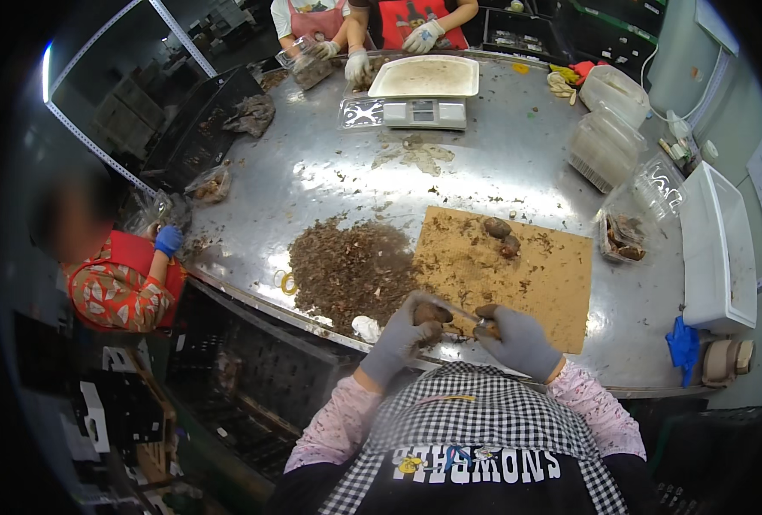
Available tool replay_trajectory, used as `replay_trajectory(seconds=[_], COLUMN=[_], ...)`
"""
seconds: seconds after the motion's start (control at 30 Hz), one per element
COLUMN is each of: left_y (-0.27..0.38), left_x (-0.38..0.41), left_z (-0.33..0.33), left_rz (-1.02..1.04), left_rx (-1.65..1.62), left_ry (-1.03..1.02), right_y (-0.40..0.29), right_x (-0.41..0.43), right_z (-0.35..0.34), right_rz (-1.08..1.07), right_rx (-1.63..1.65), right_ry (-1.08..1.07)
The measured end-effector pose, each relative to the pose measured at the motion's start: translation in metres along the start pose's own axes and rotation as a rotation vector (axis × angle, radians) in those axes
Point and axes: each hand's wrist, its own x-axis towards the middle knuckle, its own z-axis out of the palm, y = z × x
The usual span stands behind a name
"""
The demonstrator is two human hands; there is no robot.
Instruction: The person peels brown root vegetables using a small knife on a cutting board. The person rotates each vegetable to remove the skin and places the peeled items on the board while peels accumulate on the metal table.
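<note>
My gloved left hand point(389, 341) is closed around a brown, roundish piece of produce point(431, 314), perhaps a mushroom or tuber. In my gloved right hand point(524, 344) is a small knife point(463, 313), its blade pointing left at the produce. Both hands are over the near edge of a tan cardboard sheet point(548, 290) strewn with crumbs. Two more brown pieces point(497, 227) lie together toward the sheet's far side. Left of the sheet, a broad heap of dark brown trimmings point(349, 273) covers the metal table point(271, 174). White crumpled material point(367, 328) touches the heap's near edge.
A weighing scale point(425, 112) stands at the far side, near two people in aprons. Another person with a blue glove point(168, 240) is at the left. Clear plastic boxes point(606, 151), a white bin point(719, 251) and a blue glove point(682, 344) line the right side.
</note>
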Motion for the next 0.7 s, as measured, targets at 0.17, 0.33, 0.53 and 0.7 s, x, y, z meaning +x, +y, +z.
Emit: replay_trajectory(seconds=[0.17, 0.33, 0.53, 0.7], left_y=[0.009, 0.007, 0.003, 0.019], left_x=[-0.011, -0.018, -0.027, -0.035], left_z=[0.004, -0.004, -0.005, 0.008], left_rz=[-0.020, 0.024, 0.121, 0.096], left_rx=[-0.043, 0.093, 0.153, 0.197], left_ry=[0.011, 0.013, 0.064, 0.092], right_y=[-0.018, -0.027, -0.037, 0.013], right_x=[0.011, 0.015, 0.021, 0.030], right_z=[0.002, 0.006, 0.003, 0.027], right_rz=[-0.194, -0.203, -0.196, 0.011], right_rx=[-0.322, -0.346, -0.324, -0.249], right_ry=[-0.133, -0.136, -0.204, -0.261])
